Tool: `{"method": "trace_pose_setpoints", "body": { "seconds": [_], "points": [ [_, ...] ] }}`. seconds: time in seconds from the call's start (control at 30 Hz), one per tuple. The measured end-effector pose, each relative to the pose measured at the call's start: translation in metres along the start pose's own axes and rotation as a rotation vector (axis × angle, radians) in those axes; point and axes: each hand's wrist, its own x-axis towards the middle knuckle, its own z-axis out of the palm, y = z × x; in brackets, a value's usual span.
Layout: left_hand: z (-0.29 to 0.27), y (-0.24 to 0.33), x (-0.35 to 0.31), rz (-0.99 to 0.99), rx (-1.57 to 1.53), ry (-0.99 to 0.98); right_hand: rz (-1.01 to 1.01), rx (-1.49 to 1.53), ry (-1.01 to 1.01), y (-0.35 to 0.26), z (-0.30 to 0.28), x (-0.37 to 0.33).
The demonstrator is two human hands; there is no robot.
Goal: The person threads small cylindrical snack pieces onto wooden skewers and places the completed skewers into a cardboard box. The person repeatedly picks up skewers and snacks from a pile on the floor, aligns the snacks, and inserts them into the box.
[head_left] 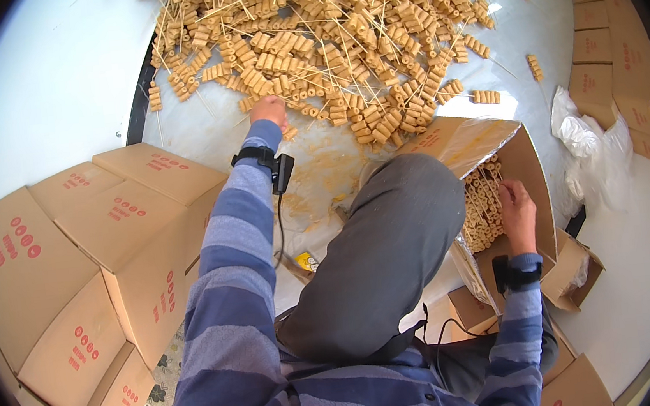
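A large heap of tan, ridged, spiral-shaped food pieces on thin wooden skewers [373, 49] spreads over the pale surface ahead of me. My left hand [269, 113] is at the heap's near edge, its fingers curled closed; what they hold, if anything, is hidden. Beside that hand lies a small tan piece. To my right, an open cardboard box [537, 175] with a foil-like lining holds many of these skewers [483, 207], packed with their round ends showing. My right hand [519, 215] is inside the box's opening by the packed skewers, fingers closed, and their grip cannot be made out.
Closed cardboard boxes [71, 251] are stacked at my left, and more boxes [591, 44] stand at the far right. A crumpled white plastic bag [589, 138] lies right of the open box. My raised knee [410, 195] is between my arms. A smaller open carton [570, 273] sits near my right wrist.
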Motion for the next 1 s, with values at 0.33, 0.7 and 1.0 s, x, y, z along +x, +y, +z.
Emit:
{"method": "trace_pose_setpoints", "body": {
  "seconds": [0.33,0.7,1.0],
  "points": [
    [0.051,0.083,-0.008,0.704,1.065,0.02,0.047,-0.056,-0.081,-0.037,-0.059,-0.036],
    [0.064,0.094,0.014,0.759,1.158,-0.123,0.023,-0.029,-0.146,-0.027,-0.046,-0.046],
    [0.061,0.1,0.031,0.679,0.942,-0.193,0.056,-0.041,-0.19,-0.023,-0.043,-0.052]
  ]
}}
